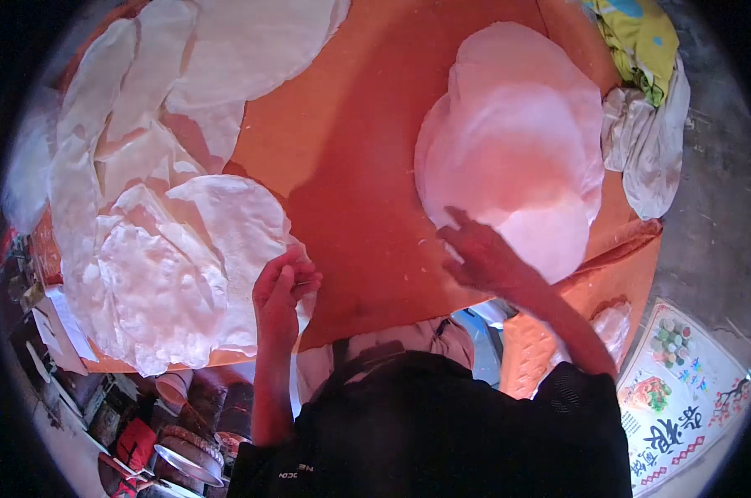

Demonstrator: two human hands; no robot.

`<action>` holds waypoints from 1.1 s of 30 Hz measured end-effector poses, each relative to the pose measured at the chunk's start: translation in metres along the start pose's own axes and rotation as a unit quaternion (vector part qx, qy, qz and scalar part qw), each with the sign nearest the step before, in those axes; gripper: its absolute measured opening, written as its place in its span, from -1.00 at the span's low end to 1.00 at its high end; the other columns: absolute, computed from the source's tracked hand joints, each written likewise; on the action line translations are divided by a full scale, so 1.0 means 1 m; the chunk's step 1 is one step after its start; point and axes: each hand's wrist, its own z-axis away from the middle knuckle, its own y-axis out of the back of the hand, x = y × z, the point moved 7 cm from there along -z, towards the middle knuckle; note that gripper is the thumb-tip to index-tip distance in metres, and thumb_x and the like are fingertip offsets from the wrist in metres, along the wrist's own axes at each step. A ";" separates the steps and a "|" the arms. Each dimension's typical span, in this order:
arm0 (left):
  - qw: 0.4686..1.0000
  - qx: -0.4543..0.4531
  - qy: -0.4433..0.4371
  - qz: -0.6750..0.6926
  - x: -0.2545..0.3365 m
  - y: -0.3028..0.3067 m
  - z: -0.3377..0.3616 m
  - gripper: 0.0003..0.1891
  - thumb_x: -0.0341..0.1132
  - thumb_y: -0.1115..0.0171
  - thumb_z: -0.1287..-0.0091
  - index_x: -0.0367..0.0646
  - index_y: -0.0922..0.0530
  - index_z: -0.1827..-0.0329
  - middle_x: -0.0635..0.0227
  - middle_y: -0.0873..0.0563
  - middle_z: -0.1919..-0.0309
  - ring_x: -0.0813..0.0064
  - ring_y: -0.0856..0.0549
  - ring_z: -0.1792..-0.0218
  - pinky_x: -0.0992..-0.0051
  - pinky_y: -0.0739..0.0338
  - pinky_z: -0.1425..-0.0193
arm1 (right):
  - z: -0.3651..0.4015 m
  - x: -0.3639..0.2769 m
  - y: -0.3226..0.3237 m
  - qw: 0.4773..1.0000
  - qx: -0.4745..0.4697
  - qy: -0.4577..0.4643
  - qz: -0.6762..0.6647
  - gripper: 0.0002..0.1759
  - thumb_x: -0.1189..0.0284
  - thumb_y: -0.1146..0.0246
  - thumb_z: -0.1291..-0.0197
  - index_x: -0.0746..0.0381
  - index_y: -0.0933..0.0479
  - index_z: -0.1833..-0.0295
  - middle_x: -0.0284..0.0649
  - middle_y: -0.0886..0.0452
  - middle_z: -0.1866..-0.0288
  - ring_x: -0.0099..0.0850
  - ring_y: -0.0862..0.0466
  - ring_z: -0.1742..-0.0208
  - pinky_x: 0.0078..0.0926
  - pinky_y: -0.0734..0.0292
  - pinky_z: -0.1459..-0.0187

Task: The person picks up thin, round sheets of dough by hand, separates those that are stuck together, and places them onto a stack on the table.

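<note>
Round sheets [184,274]: many lie spread by the left hand [282,290], fingers pinching one edge; right hand [483,257] fingers splayed flat on the unspread stack [516,149].

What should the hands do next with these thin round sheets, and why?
Probably the right hand should lift the top sheet's edge: it lies open on the stack of round sheets, while the left hand pinches a wrinkled sheet among those spread on the orange cloth.

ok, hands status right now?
Left hand: closed, pinching the edge of the white sheet.
Right hand: open, fingers spread on the round stack.
</note>
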 end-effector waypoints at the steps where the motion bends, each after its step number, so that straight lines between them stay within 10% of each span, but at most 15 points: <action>1: 1.000 0.002 0.000 0.001 -0.001 0.003 0.001 -0.71 -0.31 0.01 -0.47 -0.30 -0.46 -0.12 0.19 -0.66 0.17 0.40 -0.69 0.19 0.45 -0.62 0.06 | 0.001 0.001 0.003 0.999 0.047 0.003 0.007 -0.40 0.30 -0.41 0.11 0.19 -0.42 -0.10 0.21 -0.41 -0.17 0.08 -0.54 -0.06 -0.02 -0.52 0.09; 6: 0.999 0.011 0.011 0.046 -0.017 0.022 0.000 -0.71 -0.29 0.00 -0.47 -0.30 -0.45 -0.11 0.19 -0.66 0.18 0.40 -0.69 0.19 0.47 -0.62 0.06 | 0.013 0.032 0.044 0.963 0.213 -0.146 0.084 -0.34 0.26 -0.40 0.04 0.22 -0.39 -0.20 0.15 -0.48 -0.03 0.12 -0.56 0.06 -0.04 -0.51 0.09; 8: 1.000 0.008 0.010 0.016 -0.020 0.021 -0.003 -0.69 -0.25 -0.03 -0.46 -0.29 -0.45 -0.12 0.19 -0.66 0.19 0.38 -0.70 0.21 0.45 -0.63 0.10 | 0.010 0.066 0.027 0.971 0.087 -0.220 0.035 -0.27 0.18 -0.42 0.03 0.23 -0.35 -0.24 0.10 -0.51 0.06 0.06 -0.59 0.10 -0.04 -0.52 0.08; 10: 1.000 0.014 0.007 0.010 -0.018 0.019 -0.005 -0.68 -0.24 -0.04 -0.45 -0.29 -0.46 -0.12 0.19 -0.67 0.20 0.37 -0.70 0.22 0.44 -0.64 0.13 | -0.013 0.064 0.032 0.969 -0.021 -0.199 0.141 -0.30 0.14 -0.42 0.03 0.26 -0.41 -0.19 0.06 -0.54 0.12 0.01 -0.60 0.12 -0.07 -0.52 0.09; 12: 0.999 0.005 0.018 0.028 -0.018 0.012 -0.005 -0.68 -0.25 -0.03 -0.45 -0.29 -0.46 -0.11 0.19 -0.67 0.19 0.36 -0.70 0.21 0.43 -0.64 0.13 | -0.057 0.031 0.068 0.983 0.095 -0.079 0.136 -0.50 0.14 -0.39 0.01 0.28 -0.57 0.04 -0.01 -0.60 0.21 -0.05 -0.65 0.17 0.00 -0.51 0.15; 16: 0.998 0.012 0.029 0.063 -0.014 0.012 -0.001 -0.73 -0.31 -0.02 -0.45 -0.29 -0.47 -0.08 0.21 -0.66 0.18 0.41 -0.70 0.20 0.48 -0.62 0.09 | -0.202 0.025 0.080 0.938 0.185 0.053 -0.287 -0.59 0.20 -0.35 -0.12 0.29 -0.52 0.06 -0.22 -0.58 0.29 -0.39 -0.60 0.25 -0.45 -0.56 0.26; 22: 0.995 0.053 0.003 0.087 -0.010 0.034 0.007 -0.71 -0.30 -0.06 -0.44 -0.30 -0.50 -0.10 0.26 -0.67 0.22 0.46 -0.68 0.21 0.47 -0.63 0.10 | -0.332 0.016 0.078 0.664 0.152 -0.209 -0.701 -0.62 0.17 -0.32 -0.18 0.21 -0.44 0.08 -0.33 -0.49 0.34 -0.49 -0.54 0.30 -0.64 -0.46 0.42; 30: 0.993 0.046 0.016 0.107 -0.004 0.020 -0.007 -0.69 -0.26 -0.01 -0.46 -0.31 -0.47 -0.10 0.22 -0.65 0.18 0.39 -0.67 0.18 0.38 -0.61 0.03 | -0.338 -0.053 0.130 0.846 0.163 -0.107 -0.496 -0.75 0.29 -0.30 -0.13 0.16 -0.50 0.15 -0.34 -0.57 0.28 -0.57 -0.55 0.38 -0.64 -0.36 0.50; 33: 0.987 0.018 0.049 0.152 -0.002 0.005 -0.026 -0.60 -0.16 0.15 -0.51 -0.29 -0.40 -0.18 0.10 -0.63 0.11 0.21 -0.67 0.13 0.29 -0.58 -0.02 | -0.243 -0.075 0.154 0.721 0.233 0.016 -0.652 -0.65 0.34 -0.29 -0.15 0.20 -0.51 -0.04 -0.27 -0.61 0.10 -0.51 -0.59 0.14 -0.65 -0.46 0.25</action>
